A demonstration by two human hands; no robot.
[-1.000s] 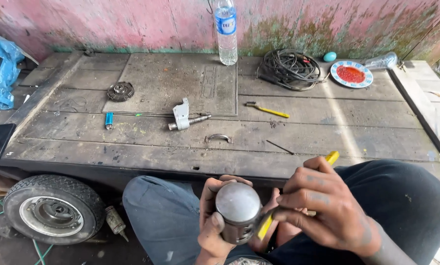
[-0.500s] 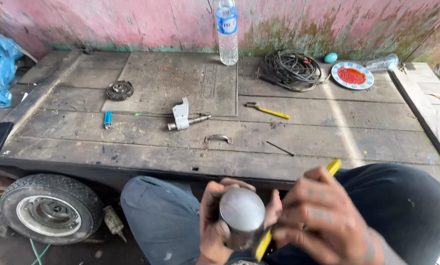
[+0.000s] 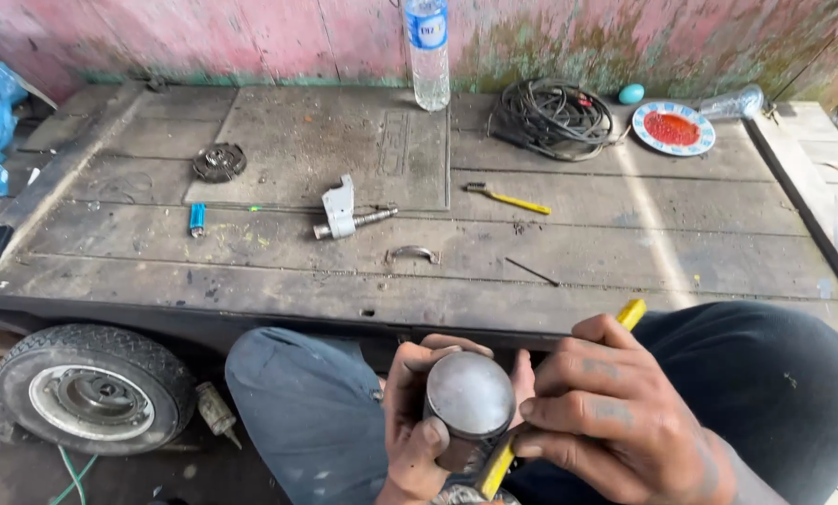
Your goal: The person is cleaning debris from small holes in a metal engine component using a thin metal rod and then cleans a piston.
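Over the person's lap, the left hand (image 3: 419,421) wraps a round metal piston (image 3: 469,397), its flat top facing the camera. The right hand (image 3: 615,411) grips a yellow-handled tool (image 3: 498,460) set against the piston's side. Beyond lies a wooden cart bed (image 3: 681,252) with a metal bracket (image 3: 342,210), yellow brush (image 3: 508,197) and blue lighter (image 3: 196,219). Farther back stand a coiled cable (image 3: 552,117), plate (image 3: 673,128) and bottle (image 3: 427,51).
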